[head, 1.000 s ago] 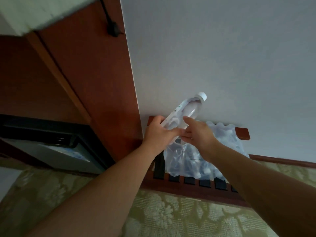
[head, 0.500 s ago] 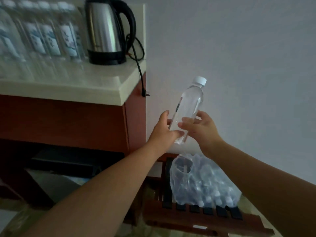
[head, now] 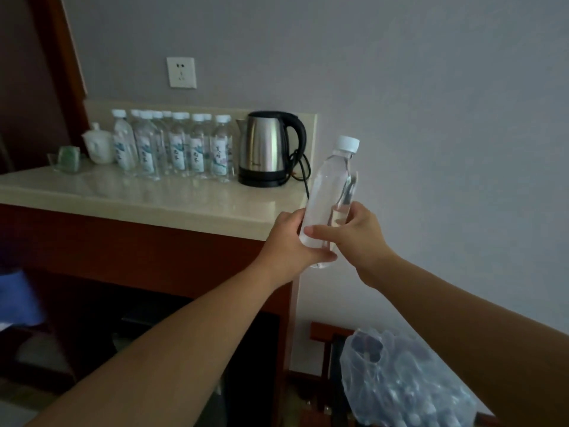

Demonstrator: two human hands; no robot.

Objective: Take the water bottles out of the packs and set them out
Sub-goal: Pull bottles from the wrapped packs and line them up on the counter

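**Desk** (head: 123, 192), left: carrying a lidded cup (head: 98, 146), then a row (head: 172, 149) of capped bottles standing upright, then a kettle (head: 268, 149) just beside the row.

**Left hand** (head: 289, 238): its grip is wrapping the lower body of the bottle (head: 331, 192), fingers curled round it.

**Bottle**: hanging in the air off the desk's right end, tilting slightly right, cap on, full and clear.

**Right hand** (head: 360, 238): its grip is pinching the same bottle from the other side, thumb lying across the front.

**Pack** (head: 400, 383), lower right: sitting on a wooden rack (head: 320, 331), crumpled film holding more bottles.

**Handling, as judged**: being full, it is probably weighing moderately. The thin wall is likely yielding under a squeeze. The smooth plastic may be slippery, so mid-body is looking like the safest hold.
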